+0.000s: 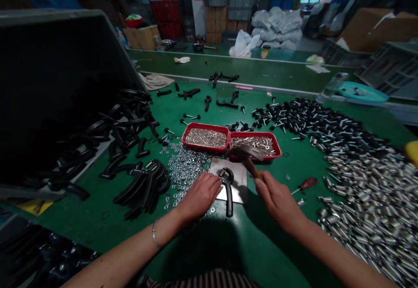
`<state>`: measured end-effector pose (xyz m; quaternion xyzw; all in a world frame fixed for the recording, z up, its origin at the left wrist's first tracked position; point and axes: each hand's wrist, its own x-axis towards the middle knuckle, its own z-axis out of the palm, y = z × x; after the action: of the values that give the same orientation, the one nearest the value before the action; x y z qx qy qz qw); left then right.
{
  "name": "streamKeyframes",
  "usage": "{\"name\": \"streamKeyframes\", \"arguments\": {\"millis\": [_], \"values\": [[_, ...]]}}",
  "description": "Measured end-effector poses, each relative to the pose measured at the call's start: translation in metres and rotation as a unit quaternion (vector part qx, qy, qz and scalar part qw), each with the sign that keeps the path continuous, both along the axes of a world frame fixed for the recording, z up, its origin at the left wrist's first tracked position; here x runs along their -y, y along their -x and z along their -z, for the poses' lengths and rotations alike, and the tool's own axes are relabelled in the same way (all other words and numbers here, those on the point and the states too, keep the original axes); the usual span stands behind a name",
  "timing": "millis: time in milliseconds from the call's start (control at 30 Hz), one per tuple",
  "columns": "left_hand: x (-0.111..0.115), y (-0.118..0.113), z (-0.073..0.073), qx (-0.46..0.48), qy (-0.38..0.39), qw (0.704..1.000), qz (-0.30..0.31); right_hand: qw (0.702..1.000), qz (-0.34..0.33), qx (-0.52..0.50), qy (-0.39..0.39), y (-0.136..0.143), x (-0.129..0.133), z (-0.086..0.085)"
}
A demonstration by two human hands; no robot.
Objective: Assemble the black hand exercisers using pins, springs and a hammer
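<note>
My right hand (274,196) is closed around the wooden handle of a hammer (251,166). Its dark head hovers above the metal plate, by the front edge of the right red tray. On the metal plate (240,190) lies a black plastic spring clamp (229,196), its handle pointing towards me and a silver spring (222,172) at its upper end. The fingers of my left hand (202,192) are pressed together against the clamp's left side, holding it on the plate; their tips are partly hidden. Small nuts (186,166) are scattered left of the plate.
Two red trays, one of small metal parts (206,137) and one of pins (254,143), stand behind the plate. Finished-looking clamps (146,188) are stacked left. At right lie a screwdriver (307,184), heaped springs (375,205) and black-headed screws (310,118). A large bin (112,40) tips out black parts.
</note>
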<state>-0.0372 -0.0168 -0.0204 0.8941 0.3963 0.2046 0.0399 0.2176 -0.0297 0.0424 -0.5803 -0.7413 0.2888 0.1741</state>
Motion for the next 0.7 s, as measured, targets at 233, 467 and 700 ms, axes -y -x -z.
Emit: {"name": "streamKeyframes", "arguments": {"millis": [233, 467, 700], "values": [[0.007, -0.004, 0.011, -0.032, 0.001, 0.999, -0.014, 0.996, -0.054, 0.065, 0.026, 0.008, -0.023, 0.008], [0.026, -0.004, -0.008, -0.049, 0.061, 0.985, -0.153, 0.991, -0.089, 0.09, 0.042, 0.004, 0.005, 0.011], [0.041, -0.015, -0.004, -0.109, 0.092, 0.974, -0.175, 0.982, -0.033, -0.058, 0.177, -0.005, 0.023, 0.029]]}}
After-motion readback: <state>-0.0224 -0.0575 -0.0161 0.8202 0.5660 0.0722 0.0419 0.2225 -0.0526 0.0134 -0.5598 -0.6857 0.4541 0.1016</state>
